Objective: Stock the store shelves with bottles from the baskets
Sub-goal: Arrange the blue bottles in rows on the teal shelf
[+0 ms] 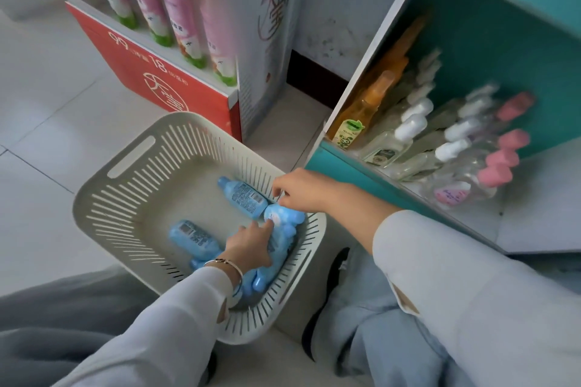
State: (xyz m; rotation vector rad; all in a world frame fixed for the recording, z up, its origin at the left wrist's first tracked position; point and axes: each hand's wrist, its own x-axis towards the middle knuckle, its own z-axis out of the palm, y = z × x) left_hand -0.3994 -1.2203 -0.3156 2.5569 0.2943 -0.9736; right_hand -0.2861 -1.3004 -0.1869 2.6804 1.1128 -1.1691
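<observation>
A white slotted basket (pixel 125 198) sits on the floor and holds several small blue bottles. One blue bottle (pixel 243 196) lies near the far side, another (pixel 193 237) near the left. My left hand (pixel 251 245) reaches into the basket and grips a blue bottle (pixel 279 239) from the pile at the right side. My right hand (pixel 306 190) hovers over the basket's right rim with its fingers curled, touching the top of a blue bottle (pixel 283 214). The teal shelf (pixel 345 173) stands to the right.
The teal shelf holds orange bottles (pixel 361 113), clear bottles with white caps (pixel 408 129) and clear bottles with pink caps (pixel 500 163). A red and white display stand (pixel 157 78) with tall pink bottles (pixel 179 16) stands behind the basket. My knees are in the foreground.
</observation>
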